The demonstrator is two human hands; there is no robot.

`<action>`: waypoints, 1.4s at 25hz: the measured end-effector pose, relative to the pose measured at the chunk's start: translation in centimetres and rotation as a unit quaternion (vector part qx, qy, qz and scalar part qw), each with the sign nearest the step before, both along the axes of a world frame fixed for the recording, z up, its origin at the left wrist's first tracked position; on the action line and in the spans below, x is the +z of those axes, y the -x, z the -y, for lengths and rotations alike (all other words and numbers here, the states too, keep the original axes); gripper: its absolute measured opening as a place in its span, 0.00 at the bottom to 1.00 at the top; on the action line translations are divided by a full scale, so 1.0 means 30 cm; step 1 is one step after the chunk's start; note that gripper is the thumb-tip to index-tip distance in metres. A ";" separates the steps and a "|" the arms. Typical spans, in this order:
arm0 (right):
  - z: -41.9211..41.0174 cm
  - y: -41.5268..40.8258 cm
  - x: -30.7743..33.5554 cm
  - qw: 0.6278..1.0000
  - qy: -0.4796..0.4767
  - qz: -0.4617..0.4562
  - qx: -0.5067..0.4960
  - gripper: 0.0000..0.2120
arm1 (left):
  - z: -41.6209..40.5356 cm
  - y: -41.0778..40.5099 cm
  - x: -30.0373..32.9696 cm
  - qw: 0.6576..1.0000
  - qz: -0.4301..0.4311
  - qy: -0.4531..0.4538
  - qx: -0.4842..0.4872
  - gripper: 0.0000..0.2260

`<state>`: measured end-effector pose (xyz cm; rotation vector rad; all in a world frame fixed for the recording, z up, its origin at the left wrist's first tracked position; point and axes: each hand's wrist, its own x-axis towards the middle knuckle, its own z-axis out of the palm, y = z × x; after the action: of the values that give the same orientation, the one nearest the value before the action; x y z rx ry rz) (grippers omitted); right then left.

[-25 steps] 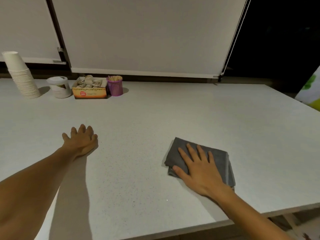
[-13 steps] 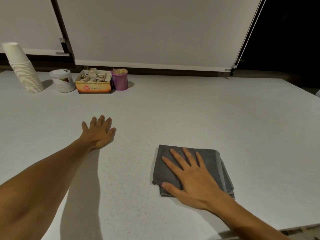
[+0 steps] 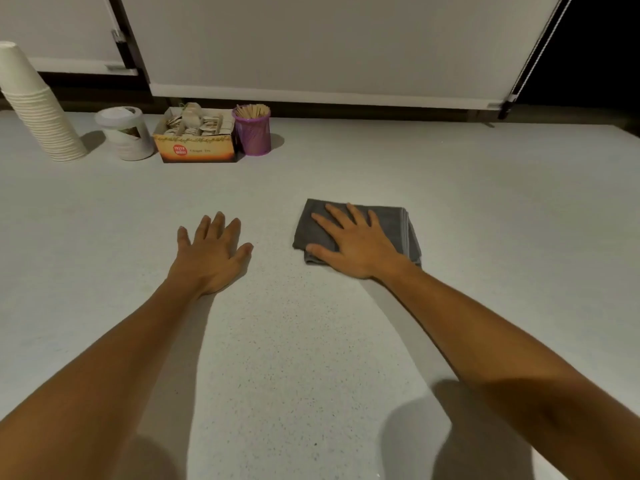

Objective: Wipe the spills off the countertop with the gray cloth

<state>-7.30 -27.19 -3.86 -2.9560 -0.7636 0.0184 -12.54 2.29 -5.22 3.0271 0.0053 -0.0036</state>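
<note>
Right hand (image 3: 356, 244) flat on gray cloth (image 3: 408, 230), fingers spread, pressing, not gripping. Cloth folded, mid-countertop (image 3: 485, 209). Left hand (image 3: 211, 254) palm-down on bare surface, fingers loosely extended.

Single head-worn wide-angle view, looking forward and steeply down across the countertop (image 3: 346, 341) from the near edge. Both forearms enter from the bottom corners; the left hand (image 3: 211, 254) and right hand (image 3: 353, 244) lie at mid-frame, near the camera. The far edge of the surface meets lowered blinds (image 3: 329, 43) at the top. A stack of paper cups (image 3: 31, 109) marks the far left; the far right falls into darkness. Straight edges bow outward toward the frame borders. No second view shares the scene
</note>
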 end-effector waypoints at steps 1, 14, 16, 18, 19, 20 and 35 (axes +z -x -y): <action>-0.019 -0.061 0.004 1.000 0.004 0.002 0.011 0.41 | 0.000 0.000 -0.001 1.000 0.003 -0.001 0.003 0.37; -0.206 -0.364 0.006 0.991 0.011 -0.020 -0.131 0.42 | 0.002 -0.006 0.001 1.000 0.006 -0.012 0.004 0.38; -0.208 -0.314 0.010 0.991 0.008 -0.021 -0.130 0.41 | 0.004 -0.004 0.006 1.000 0.007 -0.011 0.004 0.37; -0.212 -0.231 0.004 0.992 0.013 -0.020 -0.121 0.40 | 0.006 -0.006 0.010 1.000 0.000 -0.013 0.002 0.36; -0.208 -0.178 -0.002 0.993 0.011 -0.018 -0.113 0.40 | 0.007 -0.005 0.011 1.000 -0.003 -0.016 0.002 0.35; -0.200 -0.123 -0.004 0.994 0.006 -0.014 -0.105 0.40 | 0.007 -0.003 0.013 1.000 -0.004 -0.016 0.002 0.33; 0.126 0.776 0.015 0.999 -0.004 -0.016 0.028 0.37 | 0.010 0.049 0.026 1.000 -0.001 -0.001 -0.003 0.30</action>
<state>-30.59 -30.97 -3.41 -2.9192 -0.8387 0.0659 -14.03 2.00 -4.43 3.0288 -0.0023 -0.0076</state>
